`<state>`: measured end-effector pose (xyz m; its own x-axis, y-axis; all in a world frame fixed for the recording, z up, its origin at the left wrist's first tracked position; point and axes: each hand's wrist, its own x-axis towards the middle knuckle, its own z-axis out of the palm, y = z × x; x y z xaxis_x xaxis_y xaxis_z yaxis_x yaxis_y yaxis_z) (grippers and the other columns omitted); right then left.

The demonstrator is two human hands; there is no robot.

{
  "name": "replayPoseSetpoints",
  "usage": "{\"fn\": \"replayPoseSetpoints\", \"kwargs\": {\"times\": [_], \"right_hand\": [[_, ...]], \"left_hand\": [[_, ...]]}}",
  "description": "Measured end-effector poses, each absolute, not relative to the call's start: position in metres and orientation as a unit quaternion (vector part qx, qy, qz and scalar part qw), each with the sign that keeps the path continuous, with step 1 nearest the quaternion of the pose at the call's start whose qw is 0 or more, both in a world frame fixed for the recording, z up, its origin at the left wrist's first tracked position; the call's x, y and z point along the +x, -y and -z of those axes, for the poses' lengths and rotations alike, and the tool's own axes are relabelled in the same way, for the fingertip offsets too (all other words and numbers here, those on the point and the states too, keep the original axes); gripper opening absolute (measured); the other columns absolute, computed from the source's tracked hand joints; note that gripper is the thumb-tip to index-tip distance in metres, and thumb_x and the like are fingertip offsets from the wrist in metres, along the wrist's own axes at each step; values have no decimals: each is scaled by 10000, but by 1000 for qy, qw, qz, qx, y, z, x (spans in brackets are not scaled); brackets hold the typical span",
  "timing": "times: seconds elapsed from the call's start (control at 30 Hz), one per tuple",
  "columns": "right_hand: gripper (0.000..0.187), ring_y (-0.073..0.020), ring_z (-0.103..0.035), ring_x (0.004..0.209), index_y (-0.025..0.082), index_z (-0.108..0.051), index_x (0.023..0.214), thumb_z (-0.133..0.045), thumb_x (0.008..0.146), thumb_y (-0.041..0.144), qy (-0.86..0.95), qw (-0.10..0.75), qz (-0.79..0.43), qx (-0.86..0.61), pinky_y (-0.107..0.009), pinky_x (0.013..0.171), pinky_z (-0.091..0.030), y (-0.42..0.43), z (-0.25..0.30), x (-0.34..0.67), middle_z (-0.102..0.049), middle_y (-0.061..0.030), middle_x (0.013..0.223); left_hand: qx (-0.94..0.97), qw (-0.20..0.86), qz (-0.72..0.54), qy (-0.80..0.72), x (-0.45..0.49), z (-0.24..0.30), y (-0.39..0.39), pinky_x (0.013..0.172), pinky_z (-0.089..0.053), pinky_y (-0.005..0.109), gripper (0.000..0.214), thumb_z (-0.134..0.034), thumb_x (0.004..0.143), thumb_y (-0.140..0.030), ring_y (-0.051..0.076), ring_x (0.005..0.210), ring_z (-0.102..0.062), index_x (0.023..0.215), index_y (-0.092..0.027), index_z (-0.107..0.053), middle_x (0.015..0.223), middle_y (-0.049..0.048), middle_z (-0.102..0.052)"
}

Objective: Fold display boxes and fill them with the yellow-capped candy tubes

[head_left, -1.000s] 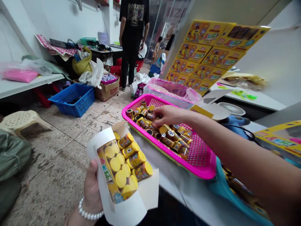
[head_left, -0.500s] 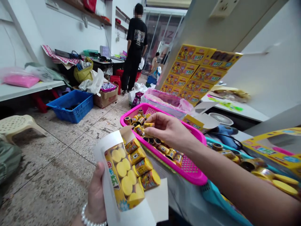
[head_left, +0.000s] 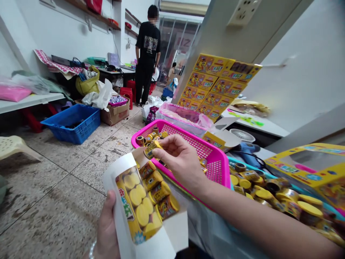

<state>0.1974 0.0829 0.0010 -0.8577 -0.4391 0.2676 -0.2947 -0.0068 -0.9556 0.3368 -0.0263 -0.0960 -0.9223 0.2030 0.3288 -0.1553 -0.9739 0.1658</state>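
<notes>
The right hand [head_left: 181, 160] pinches a small yellow-and-black canister [head_left: 152, 149] between thumb and fingertips, just above the carton's open top, its long axis tilted from lower left to upper right. The left hand [head_left: 107, 230] closes around the lower left edge of the white carton [head_left: 126, 187], with a pearl bracelet [head_left: 92, 250] at the wrist. The carton's front shows printed yellow discs and coloured characters, too slanted to read with confidence. Inside, rows of canisters [head_left: 153, 183] lie with their yellow ends showing. Beyond it, a pink basket [head_left: 215, 158] sits on the counter [head_left: 205, 230], with more canisters [head_left: 147, 138] at its far left corner. At lower right, a loose pile of canisters [head_left: 272, 198] lies on a teal sheet [head_left: 234, 160], beside a yellow display box [head_left: 304, 169]. A stack of yellow printed cards [head_left: 215, 84] leans upright past the basket, and a wall socket [head_left: 244, 12] shows at top right. At upper left, a person [head_left: 147, 54] in a black T-shirt printed "HANKRIEG" stands on the tiled floor [head_left: 54, 205], near a blue crate [head_left: 72, 124] and a cardboard box [head_left: 115, 113].
</notes>
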Motion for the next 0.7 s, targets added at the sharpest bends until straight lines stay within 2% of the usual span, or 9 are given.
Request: {"fn": "replayPoseSetpoints", "kwargs": {"times": [0.1,0.2,0.27,0.37,0.43,0.5,0.57,0.63,0.7], "right_hand": [[223,-153,-635,824,228,-551,814,-753,759,305,-724,7,620,-303,-324,779,-544,-79,9,204,-665,-18,910],[138,-176,-603,870,218,-581,796,-717,781,226,-784,-81,486,-377,-348,837,-495,-81,12,206,-664,-24,877],[117,-186,-599,883,210,-602,748,-688,823,235,-820,-97,390,-407,-349,855,-465,-90,5,199,-674,-30,844],[205,-178,-620,764,205,-648,731,-631,900,320,-901,-18,228,-368,-310,730,-447,-114,-4,174,-683,-29,771],[230,-207,-646,754,189,-696,875,-624,914,404,-946,31,81,-314,-312,670,-439,-130,-2,151,-711,-66,836],[359,-264,-670,883,140,-696,1068,-589,935,456,-957,28,-39,-286,-334,718,-470,-143,8,128,-711,-151,1019],[387,-280,-661,988,115,-702,1123,-532,969,427,-950,30,-94,-296,-341,818,-487,-150,18,112,-688,-184,1095],[345,-256,-654,1021,152,-731,1131,-533,968,383,-937,70,-98,-328,-319,892,-484,-154,22,105,-695,-150,1068],[368,-239,-648,1015,203,-713,1229,-595,923,369,-914,123,-80,-379,-313,926,-486,-158,21,103,-686,-117,1075]], "left_hand": [[183,102,-976,-64,339,98,25,1216,-271,534,525,-374,970,-587,317,1430,-446,1264,-293,-695,1382,63,-653],[201,117,-971,-51,340,97,25,1222,-266,528,534,-340,981,-585,302,1439,-438,1310,-318,-666,1373,48,-660],[221,117,-967,-46,339,93,27,1229,-259,518,515,-335,990,-559,293,1443,-437,1298,-326,-676,1364,38,-667],[233,104,-965,-55,336,86,32,1236,-253,507,478,-365,989,-514,293,1451,-426,1260,-315,-705,1358,36,-673],[219,95,-969,-66,335,84,36,1236,-256,512,469,-391,980,-509,301,1456,-419,1256,-301,-708,1361,41,-672],[200,84,-973,-82,334,84,40,1234,-262,518,468,-419,970,-519,306,1463,-407,1264,-289,-701,1379,40,-661],[180,64,-977,-97,333,85,43,1235,-263,517,470,-424,973,-533,298,1479,-382,1283,-293,-683,1414,28,-637],[153,42,-981,-115,334,86,46,1236,-261,514,495,-429,966,-582,291,1494,-355,1309,-308,-657,1444,15,-612],[116,23,-984,-131,336,88,51,1236,-263,508,565,-416,948,-657,286,1503,-339,1341,-309,-625,1463,16,-595]]}}
